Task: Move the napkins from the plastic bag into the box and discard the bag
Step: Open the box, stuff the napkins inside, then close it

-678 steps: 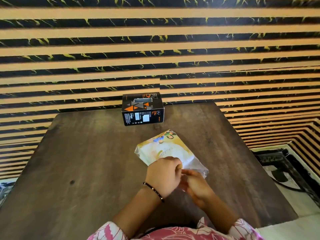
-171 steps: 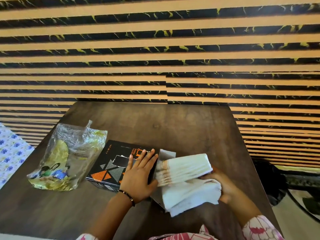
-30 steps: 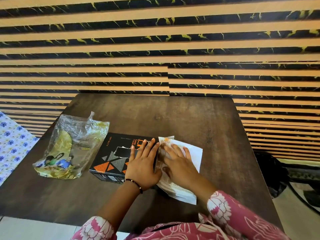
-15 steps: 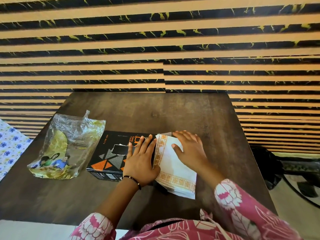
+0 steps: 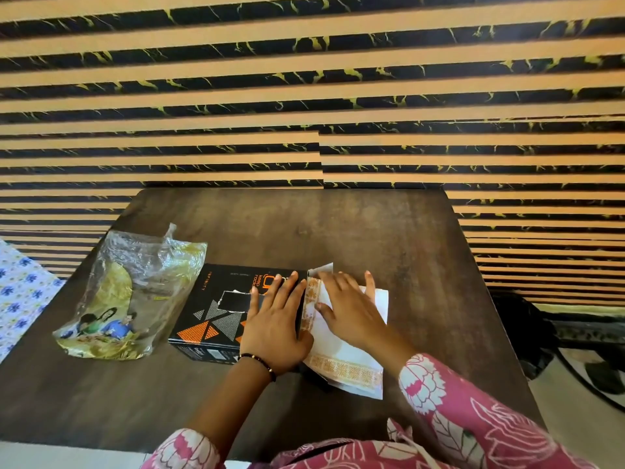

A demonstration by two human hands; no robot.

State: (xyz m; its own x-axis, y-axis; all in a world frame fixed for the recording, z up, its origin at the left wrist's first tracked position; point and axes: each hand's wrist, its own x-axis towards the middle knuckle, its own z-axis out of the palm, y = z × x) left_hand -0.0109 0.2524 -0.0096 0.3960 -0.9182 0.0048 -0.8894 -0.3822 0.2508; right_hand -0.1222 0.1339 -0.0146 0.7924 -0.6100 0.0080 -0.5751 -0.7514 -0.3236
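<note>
A black box with orange triangles lies on its side in the middle of the dark wooden table. My left hand lies flat on the box's top near its right end, fingers spread. White napkins with an orange patterned border stick out of the box's right end. My right hand presses flat on them, fingers pointing toward the box. The crumpled plastic bag, clear with yellow print, lies to the left of the box with nothing white visible inside.
A striped black and tan wall rises right behind the table. Blue-flowered cloth lies off the table's left edge. Dark objects and a cable sit on the floor to the right.
The right hand has shifted on the napkins, from their far corner toward the box opening. The left hand stays flat on the box, and the bag has not moved.
</note>
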